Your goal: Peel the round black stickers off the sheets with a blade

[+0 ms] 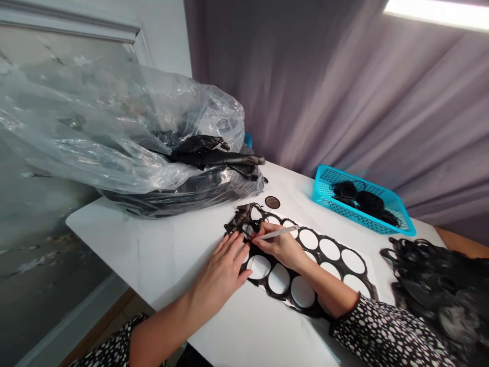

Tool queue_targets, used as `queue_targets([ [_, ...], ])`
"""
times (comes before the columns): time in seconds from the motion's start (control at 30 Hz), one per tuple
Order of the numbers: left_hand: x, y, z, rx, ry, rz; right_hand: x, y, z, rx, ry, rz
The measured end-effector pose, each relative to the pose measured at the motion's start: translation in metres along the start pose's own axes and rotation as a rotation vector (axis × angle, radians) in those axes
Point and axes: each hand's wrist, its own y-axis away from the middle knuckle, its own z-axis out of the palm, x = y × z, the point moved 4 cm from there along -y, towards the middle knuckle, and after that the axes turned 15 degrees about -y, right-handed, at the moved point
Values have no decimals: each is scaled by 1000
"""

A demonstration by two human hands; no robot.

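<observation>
A black sheet with rows of round holes lies on the white table, its left end bunched up. My left hand rests flat near that end, fingers extended and holding nothing. Between the fingers of my right hand is a thin whitish tool, its tip end down at the bunched black material. The exact contact at the tip is too small to tell. Just beyond the sheet's upper left edge lies a dark round disc.
A large clear plastic bag with black items fills the left rear. A blue basket holding black rings or discs stands at the back right. Tangled black scraps lie at the right. A curtain hangs behind.
</observation>
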Motion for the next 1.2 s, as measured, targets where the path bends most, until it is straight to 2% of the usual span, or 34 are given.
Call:
queue_targets([
  [0.13,1,3,2,42,-27,-2,2,-1,0,30,90,-11],
  [0.23,2,3,2,65,-43,-10,0,0,1,62,248,-53],
  [0.33,2,3,1,71,-28,-18,-3,7,10,58,492,-183],
  [0.43,2,2,1,66,-3,-20,-4,15,23,-26,760,-363],
  [0.53,1,3,2,63,-2,-16,-6,12,18,-59,925,-494],
  [0.6,0,3,2,55,-11,-6,-14,2,-6,81,947,-499],
  [0.73,-1,1,-2,29,-16,9,-40,-17,-76,640,845,-389],
  [0.77,-2,0,-4,24,-8,12,-46,-19,-86,711,782,-364],
  [0.83,-3,1,-11,31,19,18,-51,-21,-91,689,615,-323],
  [0.9,-3,6,-20,56,44,7,-49,-19,-75,541,430,-262],
  [1.03,-2,28,-35,90,33,-59,-33,-1,-14,223,206,-95],
  [1.13,3,45,-38,76,20,-49,-20,16,23,98,204,-11],
  [1.2,6,52,-36,66,21,-44,-12,24,37,54,174,32],
])
